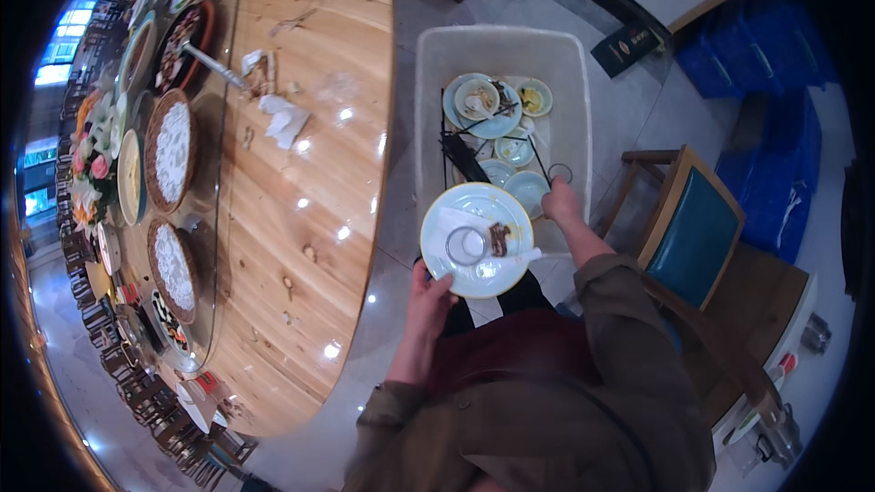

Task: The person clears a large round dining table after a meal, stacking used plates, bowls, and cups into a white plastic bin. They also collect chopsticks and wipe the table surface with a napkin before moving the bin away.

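My left hand (428, 297) grips the near rim of a pale blue plate (448, 281) with a yellow edge. On this plate are a clear drinking glass (467, 246), a white napkin (448, 222), a brown food scrap (500, 239) and a white spoon (523, 257). The plate is over the near end of a translucent plastic tub (502, 48). Inside the tub lie stacked plates, small bowls (476, 98), dark chopsticks (443, 143) and a black object (465, 158). My right hand (564, 201) reaches over the tub's right side, by a round clear rim (560, 173) and a chopstick; its grip is unclear.
To the left stands a round wooden table (301, 205) with baskets (171, 150), serving dishes, flowers (96, 157) and crumpled tissues (284, 121). A chair with a teal back (696, 236) stands right. Blue crates (769, 164) and a black box (627, 48) lie beyond.
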A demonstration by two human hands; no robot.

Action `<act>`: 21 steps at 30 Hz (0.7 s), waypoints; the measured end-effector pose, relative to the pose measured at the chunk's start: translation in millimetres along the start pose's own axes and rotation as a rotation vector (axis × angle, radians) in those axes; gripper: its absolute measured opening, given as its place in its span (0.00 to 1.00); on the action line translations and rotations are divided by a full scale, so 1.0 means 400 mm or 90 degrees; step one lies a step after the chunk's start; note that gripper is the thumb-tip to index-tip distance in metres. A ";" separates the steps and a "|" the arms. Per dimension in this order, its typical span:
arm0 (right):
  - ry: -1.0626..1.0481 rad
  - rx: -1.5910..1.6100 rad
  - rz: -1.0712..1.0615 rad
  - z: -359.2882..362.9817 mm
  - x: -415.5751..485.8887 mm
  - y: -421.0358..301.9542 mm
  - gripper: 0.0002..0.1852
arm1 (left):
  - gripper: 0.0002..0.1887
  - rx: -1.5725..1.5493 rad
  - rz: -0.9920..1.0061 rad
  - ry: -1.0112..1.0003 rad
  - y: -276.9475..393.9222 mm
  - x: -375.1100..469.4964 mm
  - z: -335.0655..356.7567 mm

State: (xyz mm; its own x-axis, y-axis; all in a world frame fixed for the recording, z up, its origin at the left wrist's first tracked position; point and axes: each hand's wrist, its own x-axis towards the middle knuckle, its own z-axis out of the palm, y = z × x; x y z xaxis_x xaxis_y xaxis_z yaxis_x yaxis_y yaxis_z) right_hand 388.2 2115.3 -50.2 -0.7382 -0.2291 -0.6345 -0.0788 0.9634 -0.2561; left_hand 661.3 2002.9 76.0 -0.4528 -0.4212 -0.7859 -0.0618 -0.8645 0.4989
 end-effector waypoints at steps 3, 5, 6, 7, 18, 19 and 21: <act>-0.130 0.061 0.079 0.015 0.033 0.039 0.12 | 0.25 0.105 -0.018 0.045 -0.026 0.134 0.019; -0.172 -0.002 0.069 0.018 0.027 0.055 0.17 | 0.26 0.213 -0.032 0.077 -0.017 0.200 0.036; -0.168 -0.015 0.061 0.052 0.035 0.082 0.19 | 0.27 0.280 -0.039 0.078 -0.011 0.230 0.047; -0.164 -0.032 0.051 0.067 0.033 0.100 0.21 | 0.27 0.314 -0.051 0.090 -0.018 0.261 0.052; 0.269 0.115 -0.085 -0.072 -0.146 0.162 0.28 | 0.28 0.425 -0.144 0.095 -0.180 0.545 0.071; 0.218 0.128 -0.049 -0.052 -0.143 0.167 0.25 | 0.29 0.423 -0.168 0.073 -0.180 0.554 0.074; 0.115 0.153 0.020 -0.021 -0.134 0.172 0.21 | 0.30 0.415 -0.210 0.033 -0.178 0.555 0.073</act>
State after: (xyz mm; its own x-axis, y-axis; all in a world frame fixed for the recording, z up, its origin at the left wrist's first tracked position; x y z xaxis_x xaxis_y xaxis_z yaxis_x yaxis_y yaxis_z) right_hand 416.7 2195.2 -27.7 -0.8466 -0.1506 -0.5104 0.0912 0.9039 -0.4179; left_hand 539.3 1978.9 -123.5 -0.2776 -0.1930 -0.9411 -0.7124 -0.6158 0.3364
